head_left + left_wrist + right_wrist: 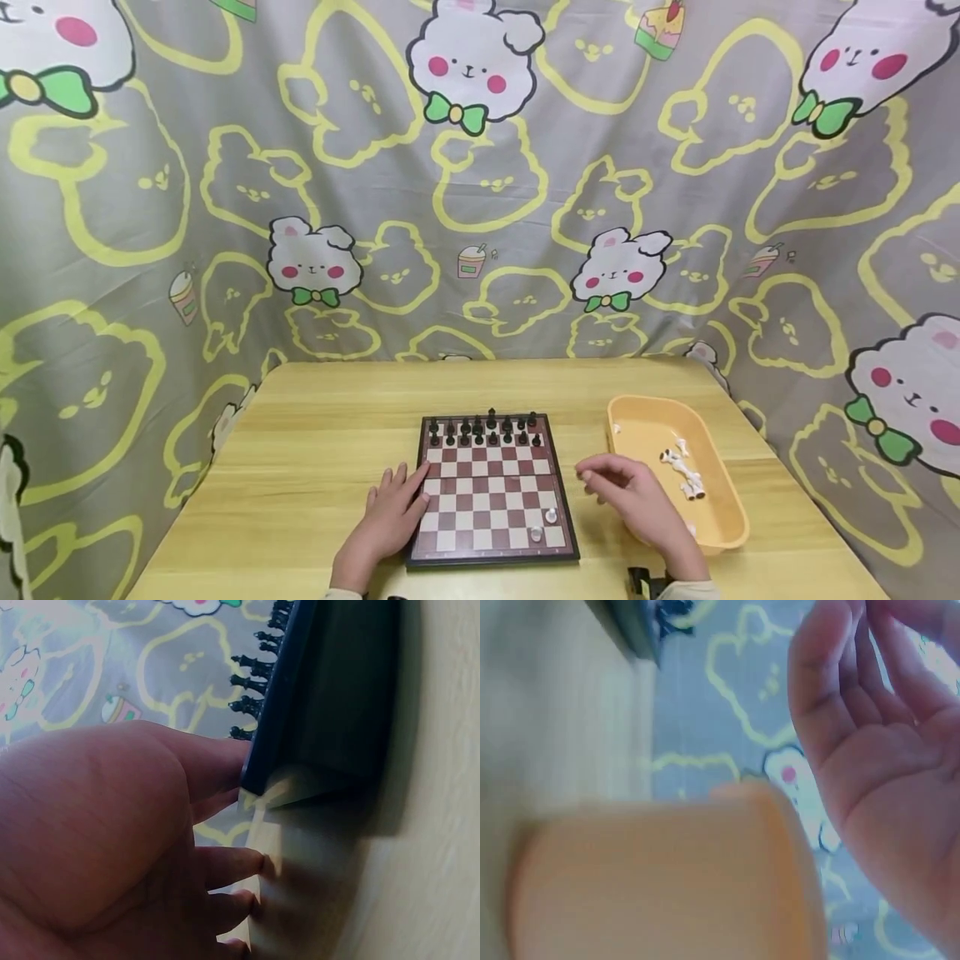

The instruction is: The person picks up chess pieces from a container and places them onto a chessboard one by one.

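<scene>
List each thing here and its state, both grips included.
Chessboard: unfolded, flat.
Black pieces: standing in two rows, far end.
Two white pieces: on the chessboard, near right corner.
Tray: open-topped, partly filled.
Other white pieces: lying loose in the tray.
Left grip: touching chessboard's left edge.
Right grip: fingers bent; contents unclear.

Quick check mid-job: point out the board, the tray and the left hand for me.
Board [489,502]: head view, on bare squares near its middle.
Tray [642,435]: head view, on a bare patch inside.
Left hand [387,518]: head view, on its back.
</scene>
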`<action>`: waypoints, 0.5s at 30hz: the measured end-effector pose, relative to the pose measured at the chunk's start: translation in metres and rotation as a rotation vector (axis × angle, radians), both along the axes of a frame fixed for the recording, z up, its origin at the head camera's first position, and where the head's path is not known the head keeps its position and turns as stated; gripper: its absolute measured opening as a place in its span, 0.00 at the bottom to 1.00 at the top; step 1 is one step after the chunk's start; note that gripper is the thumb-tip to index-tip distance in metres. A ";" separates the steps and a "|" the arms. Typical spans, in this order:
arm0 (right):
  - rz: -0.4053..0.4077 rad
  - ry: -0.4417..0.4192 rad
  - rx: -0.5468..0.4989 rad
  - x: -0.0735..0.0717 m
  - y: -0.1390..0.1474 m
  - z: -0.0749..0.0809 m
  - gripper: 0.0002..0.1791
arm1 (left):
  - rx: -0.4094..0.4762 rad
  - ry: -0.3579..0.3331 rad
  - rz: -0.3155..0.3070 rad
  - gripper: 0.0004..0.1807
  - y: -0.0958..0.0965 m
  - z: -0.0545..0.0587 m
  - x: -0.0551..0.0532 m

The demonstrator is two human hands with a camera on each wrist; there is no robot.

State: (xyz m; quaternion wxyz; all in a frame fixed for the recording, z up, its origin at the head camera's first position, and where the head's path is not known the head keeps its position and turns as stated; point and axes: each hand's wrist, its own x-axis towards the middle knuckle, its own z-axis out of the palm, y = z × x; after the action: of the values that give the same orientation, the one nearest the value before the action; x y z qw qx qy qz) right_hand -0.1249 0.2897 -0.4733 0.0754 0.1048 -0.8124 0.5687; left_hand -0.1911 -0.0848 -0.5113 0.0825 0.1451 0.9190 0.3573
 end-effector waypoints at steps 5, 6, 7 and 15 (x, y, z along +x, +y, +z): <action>-0.334 0.021 0.082 0.004 0.027 0.006 0.11 | 0.005 0.008 -0.009 0.27 0.004 0.000 -0.003; -0.399 0.015 0.139 0.006 0.034 0.005 0.12 | 0.007 0.010 -0.014 0.27 0.006 0.000 -0.003; -0.447 0.000 0.199 0.008 0.040 0.004 0.13 | 0.011 0.009 -0.020 0.28 0.007 0.000 -0.004; -0.335 -0.243 0.494 0.003 0.071 -0.010 0.31 | -0.010 -0.002 0.004 0.28 0.006 0.001 -0.004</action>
State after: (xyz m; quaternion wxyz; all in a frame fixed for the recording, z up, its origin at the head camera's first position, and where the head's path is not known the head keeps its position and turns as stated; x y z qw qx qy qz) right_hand -0.1214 0.3603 -0.4835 0.0430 -0.0839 -0.9349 0.3421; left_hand -0.1952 -0.0788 -0.5107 0.0835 0.1424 0.9209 0.3530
